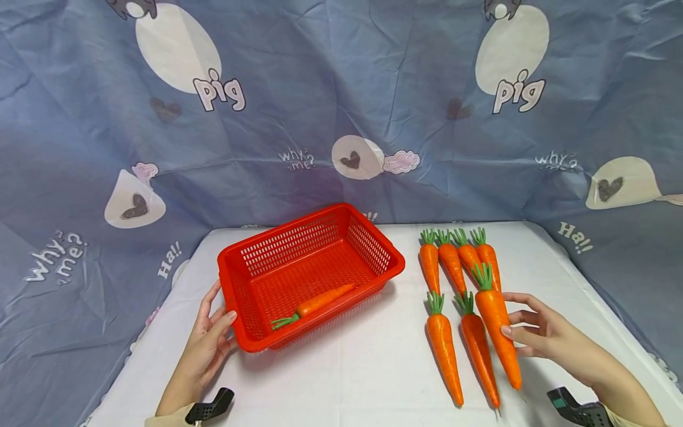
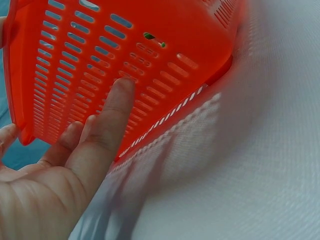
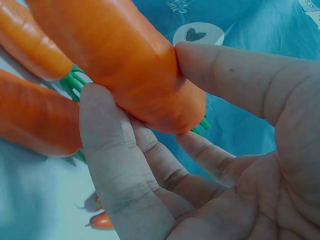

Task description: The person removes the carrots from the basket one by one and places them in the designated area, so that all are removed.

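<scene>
My left hand (image 1: 205, 341) grips the left end of a red plastic basket (image 1: 309, 228), thumb on its rim. In the left wrist view, fingers (image 2: 107, 117) lie along the basket's slotted wall (image 2: 100, 55). One carrot (image 1: 320, 301) with a green top lies inside, along the near side. My right hand (image 1: 544, 329) pinches another carrot (image 1: 496, 326) between thumb and fingers, green top pointing away. It overlaps the carrots behind it in the head view. In the right wrist view the held carrot (image 3: 135, 65) sits between thumb and fingertips.
Several carrots stand in a back row (image 1: 450, 261), tops toward the curtain. Two more, a left carrot (image 1: 444, 356) and a darker carrot (image 1: 478, 350), lie in front. A white cloth (image 1: 373, 379) covers the table, and a blue printed curtain (image 1: 341, 118) hangs behind it.
</scene>
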### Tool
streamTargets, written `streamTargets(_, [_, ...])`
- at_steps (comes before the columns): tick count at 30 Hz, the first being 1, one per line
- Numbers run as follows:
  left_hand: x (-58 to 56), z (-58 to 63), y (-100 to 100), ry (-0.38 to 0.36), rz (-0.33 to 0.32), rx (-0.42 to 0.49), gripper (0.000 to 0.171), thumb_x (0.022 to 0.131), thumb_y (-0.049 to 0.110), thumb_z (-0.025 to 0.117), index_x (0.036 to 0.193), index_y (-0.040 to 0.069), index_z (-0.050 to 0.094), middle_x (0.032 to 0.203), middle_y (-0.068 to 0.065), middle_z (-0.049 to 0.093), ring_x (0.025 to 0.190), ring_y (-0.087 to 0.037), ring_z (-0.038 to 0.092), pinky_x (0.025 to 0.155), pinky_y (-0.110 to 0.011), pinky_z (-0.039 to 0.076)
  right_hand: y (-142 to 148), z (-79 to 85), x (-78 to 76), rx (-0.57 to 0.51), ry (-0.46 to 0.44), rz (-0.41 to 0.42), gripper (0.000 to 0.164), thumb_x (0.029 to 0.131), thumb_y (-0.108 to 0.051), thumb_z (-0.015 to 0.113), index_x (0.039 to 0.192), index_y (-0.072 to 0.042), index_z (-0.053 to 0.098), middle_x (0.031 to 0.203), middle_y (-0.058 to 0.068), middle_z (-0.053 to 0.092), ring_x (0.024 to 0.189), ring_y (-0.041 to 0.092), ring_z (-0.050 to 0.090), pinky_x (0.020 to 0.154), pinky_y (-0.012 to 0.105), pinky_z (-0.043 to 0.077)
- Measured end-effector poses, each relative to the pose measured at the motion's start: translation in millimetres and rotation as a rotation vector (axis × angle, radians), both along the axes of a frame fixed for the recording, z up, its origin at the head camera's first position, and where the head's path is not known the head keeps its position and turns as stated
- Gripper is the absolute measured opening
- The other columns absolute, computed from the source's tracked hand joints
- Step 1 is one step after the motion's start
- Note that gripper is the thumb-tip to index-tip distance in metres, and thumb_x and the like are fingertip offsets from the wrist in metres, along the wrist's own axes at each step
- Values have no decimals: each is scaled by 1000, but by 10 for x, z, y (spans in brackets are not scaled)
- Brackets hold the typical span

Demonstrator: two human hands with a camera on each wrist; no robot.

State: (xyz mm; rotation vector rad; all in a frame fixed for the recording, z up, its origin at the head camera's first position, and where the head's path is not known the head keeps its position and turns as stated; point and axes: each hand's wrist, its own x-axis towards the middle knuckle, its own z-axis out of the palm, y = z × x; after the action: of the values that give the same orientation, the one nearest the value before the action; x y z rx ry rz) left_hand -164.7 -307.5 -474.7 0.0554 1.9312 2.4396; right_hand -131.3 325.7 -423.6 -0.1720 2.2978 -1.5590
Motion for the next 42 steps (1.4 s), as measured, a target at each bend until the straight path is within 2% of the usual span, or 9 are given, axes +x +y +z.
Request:
streamTargets(3, [4,4,1,1,-1,2,77,111,9,54,171,40,16,145,13,63,121,-11,72,90,-38,65,12,-18,21,14,-16,-21,59,109,-18,61,161,-21,32,124,8,60,104,13,69,86,35,64])
streamTargets(6, [6,7,2,2,-1,1,77,111,8,54,171,40,16,146,13,63,121,-10,72,90,-38,65,40,-39,34,25,-37,-40,60,109,-21,62,161,-19,32,124,9,60,104,13,69,85,35,63])
streamTargets(11, [6,11,3,-1,0,-1,78,111,8,54,171,40,16,147,13,62,121,-11,72,90,-38,65,98,-81,60,23,-44,-44,46,110,-22,61,146,-44,43,122,7,61,101,14,70,83,34,61])
streamTargets(14, [4,10,2,-6,2,1,77,111,9,54,171,40,16,146,13,62,121,-10,72,90,-38,65,136,-113,78,23,-40,-44,45,110,-21,60,140,-50,43,120,6,61,100,13,70,83,33,61])
streamTargets(18, [2,5,-5,-4,-2,12,77,111,8,53,171,40,16,146,14,63,120,-10,72,90,-38,65,187,-149,87,31,-57,-46,44,111,-21,58,139,-52,43,120,4,62,100,11,68,82,32,60])
streamTargets(20, [1,3,-8,-2,-4,16,77,111,8,53,171,40,16,146,13,63,120,-11,72,90,-38,65,206,-162,87,36,-73,-54,45,111,-22,58,146,-46,42,121,4,61,100,10,68,83,32,61])
streamTargets(25, [-1,2,-4,0,-10,22,77,111,8,52,171,40,15,147,12,62,122,-11,72,91,-38,65,242,-187,87,60,-116,-87,61,111,-25,59,162,-10,29,121,5,61,99,10,67,83,34,61])
streamTargets(27, [-3,2,-1,-1,-12,23,77,111,8,53,171,40,15,147,12,62,123,-11,72,91,-38,65,258,-205,89,66,-123,-89,66,111,-25,59,162,-3,25,121,5,61,99,10,67,83,35,61])
streamTargets(42, [7,6,-2,-3,-10,13,77,111,9,52,171,41,15,148,11,61,123,-11,71,92,-38,65,370,-389,63,33,-156,-78,74,111,-23,60,161,8,16,120,7,60,100,13,68,88,37,66])
